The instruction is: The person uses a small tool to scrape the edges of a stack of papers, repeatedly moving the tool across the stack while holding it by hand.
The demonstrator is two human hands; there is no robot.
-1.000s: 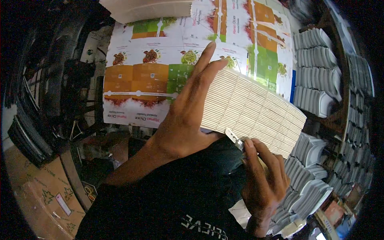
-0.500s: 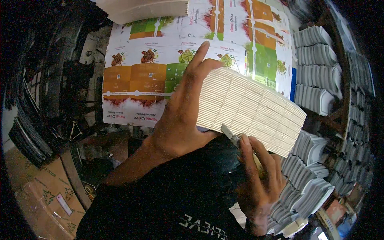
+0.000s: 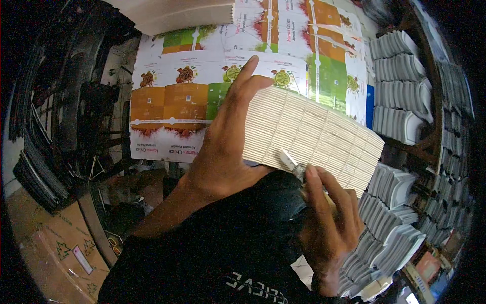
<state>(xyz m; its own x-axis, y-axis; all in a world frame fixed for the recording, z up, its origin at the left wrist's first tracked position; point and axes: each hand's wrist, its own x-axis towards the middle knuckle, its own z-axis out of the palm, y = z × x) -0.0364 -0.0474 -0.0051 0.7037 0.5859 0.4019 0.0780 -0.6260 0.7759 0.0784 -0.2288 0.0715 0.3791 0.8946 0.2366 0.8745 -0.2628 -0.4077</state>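
Observation:
A long stack of cream-white booklets, its many thin spines facing up and crossed by several stitch-like lines, lies tilted across the middle of the view. My left hand grips its left end, the thumb below and the fingers over the far corner. In my right hand is a short-bladed knife, held near the stack's near edge. Its bright blade overlaps the spines; whether it touches them I cannot tell. The handle is mostly hidden by my fingers.
Printed sheets in orange, green and white cover the surface beyond. Stacks of grey-white booklets line the right side. A pale block with a ridged end stands at the top. Dark machinery and a brown carton are on the left.
My left hand and the booklet stack have shifted slightly left. The knife blade has moved up a little over the spines and turned, so its face now catches the light.

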